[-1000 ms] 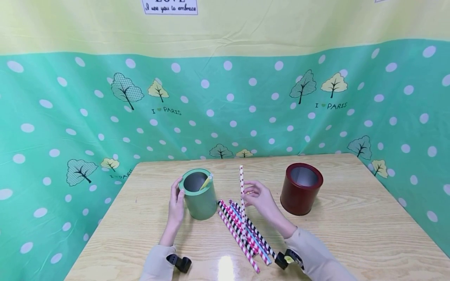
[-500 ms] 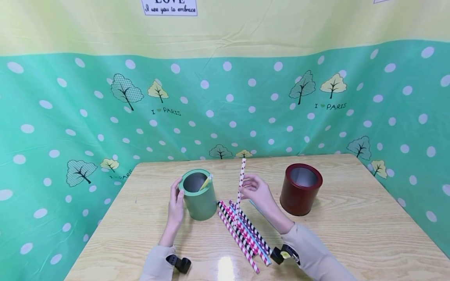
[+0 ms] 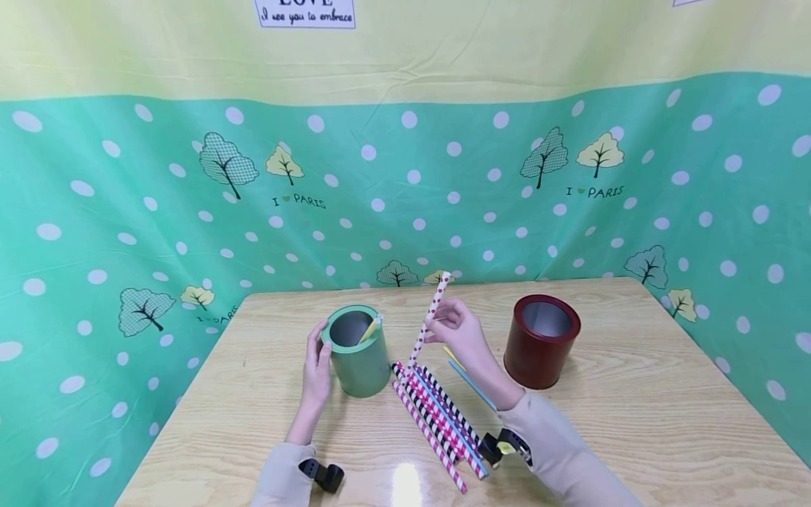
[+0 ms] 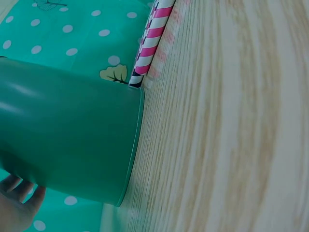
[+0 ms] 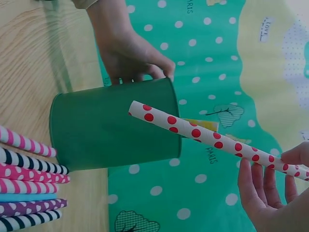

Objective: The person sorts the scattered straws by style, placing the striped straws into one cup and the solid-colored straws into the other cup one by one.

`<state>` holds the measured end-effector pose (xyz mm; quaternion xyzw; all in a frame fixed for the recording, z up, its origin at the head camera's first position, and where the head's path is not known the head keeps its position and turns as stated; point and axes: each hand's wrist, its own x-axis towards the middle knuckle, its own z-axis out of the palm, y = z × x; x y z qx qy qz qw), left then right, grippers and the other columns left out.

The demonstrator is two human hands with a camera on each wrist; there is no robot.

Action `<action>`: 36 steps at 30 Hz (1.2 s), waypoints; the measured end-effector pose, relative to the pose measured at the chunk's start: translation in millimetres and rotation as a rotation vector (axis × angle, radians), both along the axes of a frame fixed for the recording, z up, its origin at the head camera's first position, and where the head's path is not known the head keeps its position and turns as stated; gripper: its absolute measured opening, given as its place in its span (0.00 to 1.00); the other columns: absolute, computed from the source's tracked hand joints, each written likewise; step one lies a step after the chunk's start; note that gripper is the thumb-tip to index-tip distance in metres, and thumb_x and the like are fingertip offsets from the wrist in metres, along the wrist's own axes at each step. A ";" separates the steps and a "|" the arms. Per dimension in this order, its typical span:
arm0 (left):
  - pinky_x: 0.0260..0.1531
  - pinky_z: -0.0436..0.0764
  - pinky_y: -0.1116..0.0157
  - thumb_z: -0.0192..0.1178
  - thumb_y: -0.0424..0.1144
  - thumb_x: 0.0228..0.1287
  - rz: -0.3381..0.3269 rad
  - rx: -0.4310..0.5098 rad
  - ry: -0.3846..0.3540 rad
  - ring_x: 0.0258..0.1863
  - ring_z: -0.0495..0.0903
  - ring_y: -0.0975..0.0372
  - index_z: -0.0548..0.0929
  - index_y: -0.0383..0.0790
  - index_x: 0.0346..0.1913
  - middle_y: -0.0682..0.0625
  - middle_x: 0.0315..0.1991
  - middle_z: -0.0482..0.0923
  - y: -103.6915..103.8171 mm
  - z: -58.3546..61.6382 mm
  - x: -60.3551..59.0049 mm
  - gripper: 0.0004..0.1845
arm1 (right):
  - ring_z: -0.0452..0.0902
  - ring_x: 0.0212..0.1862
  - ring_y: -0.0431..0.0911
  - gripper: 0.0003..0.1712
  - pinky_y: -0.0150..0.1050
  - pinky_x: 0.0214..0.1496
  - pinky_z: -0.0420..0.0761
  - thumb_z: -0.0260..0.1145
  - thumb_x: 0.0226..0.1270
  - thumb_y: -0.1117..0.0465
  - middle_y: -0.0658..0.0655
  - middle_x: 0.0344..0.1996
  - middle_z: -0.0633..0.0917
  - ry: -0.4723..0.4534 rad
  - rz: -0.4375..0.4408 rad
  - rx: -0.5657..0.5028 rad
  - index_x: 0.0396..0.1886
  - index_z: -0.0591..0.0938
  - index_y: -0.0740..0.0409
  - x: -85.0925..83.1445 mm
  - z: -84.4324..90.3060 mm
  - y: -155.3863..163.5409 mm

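On the left of the table stands an upright green can (image 3: 361, 370), a yellow straw (image 3: 370, 329) leaning inside and poking out past its rim. My left hand (image 3: 318, 362) holds the can's left side close to the rim. With the fingertips and thumb of my right hand (image 3: 459, 329) I pinch a white paper straw with red dots (image 3: 436, 299). It tilts, its lower end to the left; in the right wrist view that end overlaps the can's wall (image 5: 116, 128). Below lies a bundle of patterned paper straws (image 3: 437, 422), striped, dotted and plain blue.
To the right stands an upright dark red can (image 3: 541, 348). A loose blue straw (image 3: 472, 384) and a yellow straw (image 3: 453, 353) lie partly under my right forearm. Behind the wooden table (image 3: 633, 394) hangs a green and yellow curtain (image 3: 431, 197).
My right hand has lifted the red-dotted straw up and to the left, tilting its lower end toward the green can. The blue straw beside the bundle has come into sight. My left hand stays put.
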<state>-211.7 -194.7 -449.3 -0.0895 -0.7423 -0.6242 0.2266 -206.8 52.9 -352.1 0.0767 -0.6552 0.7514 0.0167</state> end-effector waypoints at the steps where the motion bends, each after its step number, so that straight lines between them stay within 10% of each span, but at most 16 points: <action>1: 0.59 0.55 0.49 0.38 0.33 0.67 -0.001 -0.001 -0.003 0.61 0.58 0.48 0.57 0.34 0.63 0.37 0.61 0.61 0.7 2.1 1.4 0.22 | 0.75 0.31 0.42 0.16 0.42 0.37 0.80 0.58 0.55 0.74 0.58 0.31 0.75 -0.005 0.000 -0.004 0.44 0.68 0.70 0.2 2.4 -0.7; 9: 0.59 0.54 0.48 0.37 0.30 0.66 0.007 -0.008 -0.017 0.61 0.57 0.44 0.56 0.28 0.62 0.31 0.59 0.60 10.3 22.5 14.0 0.21 | 0.75 0.33 0.42 0.15 0.42 0.40 0.79 0.58 0.55 0.73 0.56 0.30 0.73 0.016 0.015 -0.071 0.42 0.67 0.66 0.7 16.0 -5.9; 14: 0.59 0.55 0.48 0.38 0.35 0.67 0.011 0.000 0.000 0.61 0.58 0.48 0.58 0.34 0.63 0.37 0.61 0.61 2.7 3.4 1.9 0.22 | 0.75 0.34 0.46 0.12 0.43 0.40 0.79 0.59 0.55 0.73 0.58 0.30 0.75 0.104 0.044 -0.136 0.38 0.68 0.66 1.6 22.9 -8.1; 25: 0.59 0.55 0.50 0.38 0.36 0.68 -0.007 0.004 0.011 0.61 0.59 0.51 0.58 0.38 0.63 0.40 0.61 0.62 -0.6 -3.6 -1.6 0.22 | 0.76 0.40 0.54 0.20 0.46 0.39 0.79 0.62 0.56 0.67 0.62 0.39 0.77 0.332 0.094 -0.187 0.48 0.69 0.58 -111.9 -89.0 -10.0; 33: 0.60 0.56 0.50 0.38 0.36 0.67 0.022 -0.004 -0.007 0.62 0.58 0.51 0.59 0.37 0.63 0.40 0.61 0.61 0.1 -2.4 -1.5 0.21 | 0.76 0.40 0.51 0.23 0.43 0.40 0.79 0.67 0.50 0.66 0.60 0.38 0.77 0.245 0.101 -0.235 0.46 0.70 0.58 -74.5 -24.1 -19.9; 36: 0.60 0.56 0.51 0.38 0.34 0.67 0.019 0.000 -0.012 0.61 0.58 0.50 0.59 0.35 0.62 0.39 0.61 0.61 1.1 2.0 0.5 0.21 | 0.76 0.41 0.51 0.23 0.43 0.40 0.79 0.68 0.50 0.65 0.59 0.39 0.78 0.277 0.087 -0.199 0.47 0.71 0.56 -102.3 -47.2 -22.5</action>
